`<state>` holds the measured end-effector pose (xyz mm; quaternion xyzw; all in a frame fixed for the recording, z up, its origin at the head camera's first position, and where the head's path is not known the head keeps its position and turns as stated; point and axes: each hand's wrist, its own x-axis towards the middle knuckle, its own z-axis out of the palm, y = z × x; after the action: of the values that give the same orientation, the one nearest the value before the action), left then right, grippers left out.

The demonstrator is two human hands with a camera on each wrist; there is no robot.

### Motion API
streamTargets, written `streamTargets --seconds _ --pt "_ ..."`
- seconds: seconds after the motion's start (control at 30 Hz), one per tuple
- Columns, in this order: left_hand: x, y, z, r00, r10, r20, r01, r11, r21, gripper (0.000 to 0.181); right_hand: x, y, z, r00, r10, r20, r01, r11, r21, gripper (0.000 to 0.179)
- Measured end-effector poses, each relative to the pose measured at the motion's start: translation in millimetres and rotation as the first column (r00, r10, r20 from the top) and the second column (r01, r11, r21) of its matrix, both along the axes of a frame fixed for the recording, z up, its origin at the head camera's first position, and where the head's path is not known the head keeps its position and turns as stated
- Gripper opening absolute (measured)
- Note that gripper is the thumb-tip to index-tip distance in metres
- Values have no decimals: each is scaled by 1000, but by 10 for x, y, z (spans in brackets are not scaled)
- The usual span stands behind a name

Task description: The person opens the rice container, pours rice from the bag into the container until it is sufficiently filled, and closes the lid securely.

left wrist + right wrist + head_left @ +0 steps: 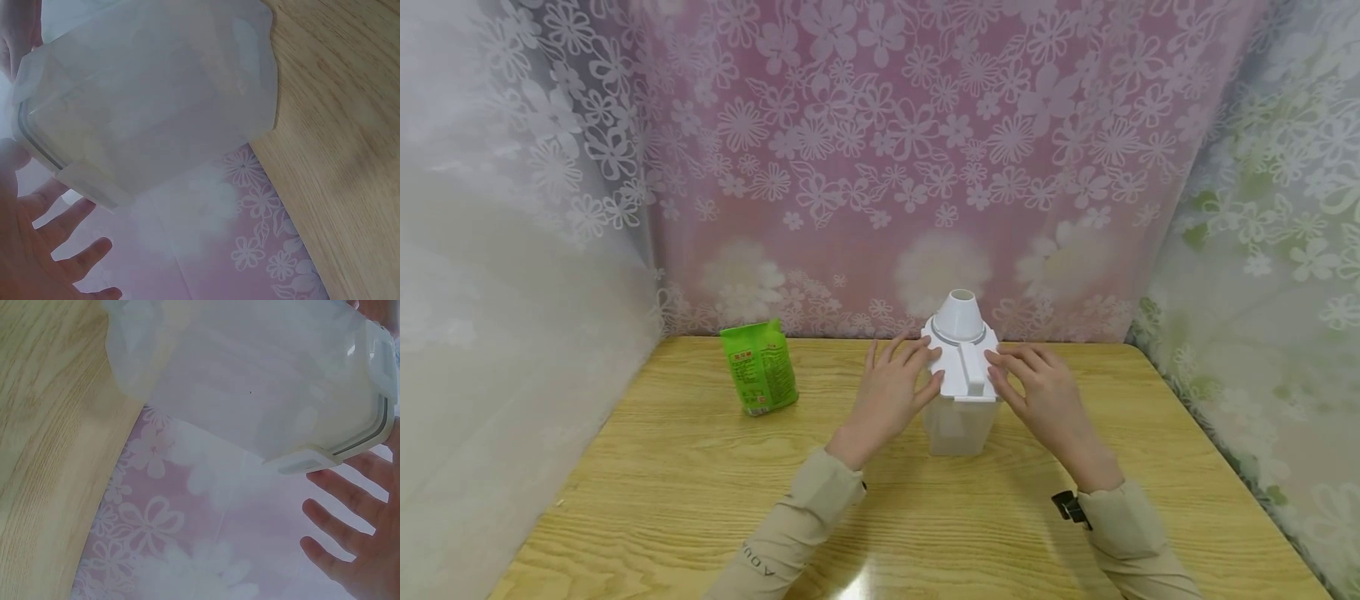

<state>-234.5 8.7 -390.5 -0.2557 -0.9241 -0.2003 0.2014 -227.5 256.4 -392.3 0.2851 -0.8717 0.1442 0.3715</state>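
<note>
A translucent plastic storage container (958, 429) stands upright on the table, with a white lid (953, 379) on top. The lid carries a narrow raised handle and a white cone-shaped cap (959, 318). My left hand (886, 392) touches the lid's left edge with spread fingers. At the opposite edge, my right hand (1048, 396) rests its fingertips on the lid. In the wrist views, side clips (97, 184) (306, 461) lie against the container's walls near each hand, and the other fingers stretch out loosely. No contents can be made out through the cloudy walls.
A green printed bag (760, 368) stands on the wooden table (700, 500), left of the container. A pink floral curtain (865, 167) hangs behind the table, and pale floral sheets (1285, 275) hang along both sides.
</note>
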Motion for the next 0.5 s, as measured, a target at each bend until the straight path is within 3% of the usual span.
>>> streamTargets --seconds 0.5 --pt "35 -122 -17 1000 -5 7 5 1000 27 35 40 -72 -11 1000 16 22 -15 1000 -18 26"
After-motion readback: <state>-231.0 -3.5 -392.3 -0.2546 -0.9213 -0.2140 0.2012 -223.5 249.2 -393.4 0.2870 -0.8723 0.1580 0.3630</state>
